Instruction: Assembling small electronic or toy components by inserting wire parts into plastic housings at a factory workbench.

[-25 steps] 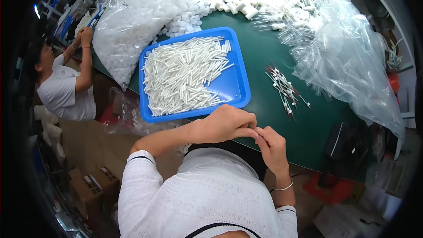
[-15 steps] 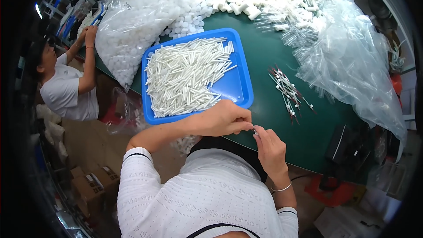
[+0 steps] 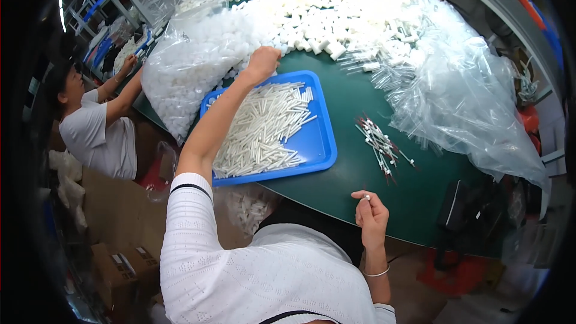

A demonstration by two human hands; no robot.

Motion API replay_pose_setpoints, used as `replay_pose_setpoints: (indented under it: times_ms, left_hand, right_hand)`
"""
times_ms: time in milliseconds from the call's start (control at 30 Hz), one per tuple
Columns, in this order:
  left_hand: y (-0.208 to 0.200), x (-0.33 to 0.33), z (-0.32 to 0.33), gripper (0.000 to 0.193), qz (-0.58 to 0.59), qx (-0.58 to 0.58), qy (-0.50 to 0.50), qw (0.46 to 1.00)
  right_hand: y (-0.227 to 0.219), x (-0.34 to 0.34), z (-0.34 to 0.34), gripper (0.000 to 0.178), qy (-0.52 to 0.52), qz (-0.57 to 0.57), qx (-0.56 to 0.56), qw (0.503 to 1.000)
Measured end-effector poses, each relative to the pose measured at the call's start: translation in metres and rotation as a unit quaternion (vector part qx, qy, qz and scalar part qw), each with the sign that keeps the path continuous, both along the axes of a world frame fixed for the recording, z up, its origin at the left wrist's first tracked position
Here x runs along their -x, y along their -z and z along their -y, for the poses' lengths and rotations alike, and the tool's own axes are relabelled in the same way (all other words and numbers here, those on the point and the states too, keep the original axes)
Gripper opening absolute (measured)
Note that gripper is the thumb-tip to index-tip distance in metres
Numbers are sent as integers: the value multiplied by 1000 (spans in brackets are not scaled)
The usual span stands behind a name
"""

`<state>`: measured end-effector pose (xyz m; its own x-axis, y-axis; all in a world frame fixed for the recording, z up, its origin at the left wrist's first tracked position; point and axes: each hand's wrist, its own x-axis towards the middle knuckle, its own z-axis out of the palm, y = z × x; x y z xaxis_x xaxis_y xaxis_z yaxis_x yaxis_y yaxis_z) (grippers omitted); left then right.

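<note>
My left hand (image 3: 262, 63) reaches across the blue tray (image 3: 324, 138) to the edge of the round white plastic pieces (image 3: 237, 39). Its fingers are curled in a pinch, and whatever they hold is hidden. Near the table's front edge, my right hand (image 3: 372, 216) is closed with thumb and fingers round a small white piece (image 3: 367, 197). White tubes (image 3: 264, 126) lie heaped in the tray, partly covered by my left forearm. Beyond my right hand, a loose bunch of thin white sticks with dark red ends (image 3: 378, 144) rests on the green table (image 3: 354, 168).
A clear bag of round white pieces (image 3: 180, 72) slumps left of the tray. White cylinders (image 3: 318, 33) cover the far side. Clear tubes (image 3: 384, 72) and plastic bags (image 3: 462, 96) lie at right, above a black device (image 3: 459, 204). A co-worker (image 3: 96, 123) sits at left.
My hands were together before the tray and have parted. The left went far forward to the white pieces; the right dropped slightly lower and right. The view shifted a little.
</note>
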<state>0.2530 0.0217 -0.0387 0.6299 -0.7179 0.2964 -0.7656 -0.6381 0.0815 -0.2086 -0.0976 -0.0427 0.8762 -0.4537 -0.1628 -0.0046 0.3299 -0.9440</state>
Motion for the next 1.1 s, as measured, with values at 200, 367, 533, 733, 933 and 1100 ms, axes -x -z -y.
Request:
replay_pose_setpoints:
  times_ms: [200, 367, 533, 733, 933, 1100]
  left_hand:
    - [20, -26, 11, 15, 24, -118, -15, 993]
    - [7, -5, -10, 15, 33, 180, 43, 982]
    - [-52, 118, -9, 22, -492, 522, 10, 696]
    - [-25, 272, -34, 26, -786, 449, 92, 415]
    - [-6, 299, -31, 27, -818, 443, 77, 359]
    - [-1, 301, -33, 26, -795, 446, 76, 405]
  right_hand:
    - [-2, 0, -2, 30, 9, -15, 28, 999]
    - [-9, 0, -3, 34, -37, -6, 63, 997]
    - [-19, -3, -2, 28, -9, 23, 101, 995]
    - [-44, -25, -4, 12, -11, 93, 261, 961]
    - [-31, -22, -9, 10, -16, 18, 289, 957]
    - [-30, -23, -13, 9, -8, 19, 330, 944]
